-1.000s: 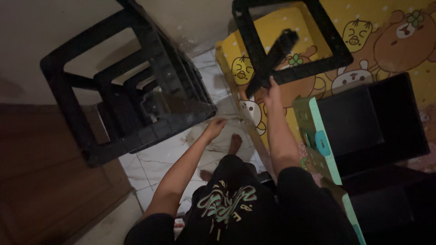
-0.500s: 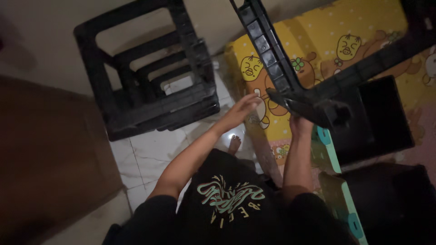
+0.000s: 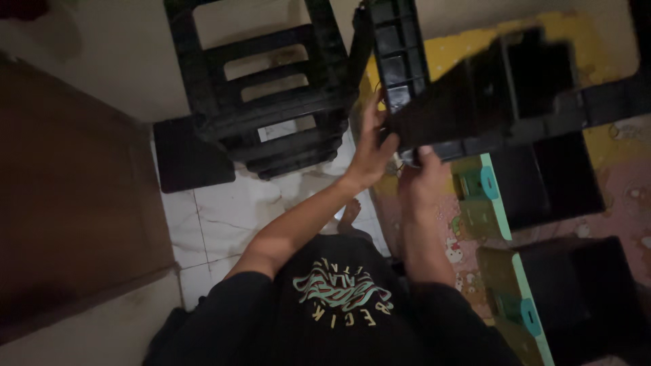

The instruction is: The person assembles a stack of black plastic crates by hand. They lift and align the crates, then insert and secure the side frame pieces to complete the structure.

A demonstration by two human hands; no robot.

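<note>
— Beside the stack of black stools (image 3: 271,102), what is being held up?

— One more black stool (image 3: 475,95), lifted and tipped on its side, just right of the stack and over the yellow cartoon mat (image 3: 610,142).

— How many stools altogether?

— The stack looks like three or four nested; in the dim light I cannot tell exactly. Add the single one in the air.

— And the hands?

— Two. The left hand (image 3: 371,146) reaches up from a bent arm, fingers spread and wrapped on the lifted stool's edge nearest the stack. The right hand (image 3: 422,179) sits just below it, clenched on the stool's lower corner.

— Anything else near the stack?

— Two open black boxes (image 3: 563,176) to its right, and white floor tiles (image 3: 224,217) below it.
</note>
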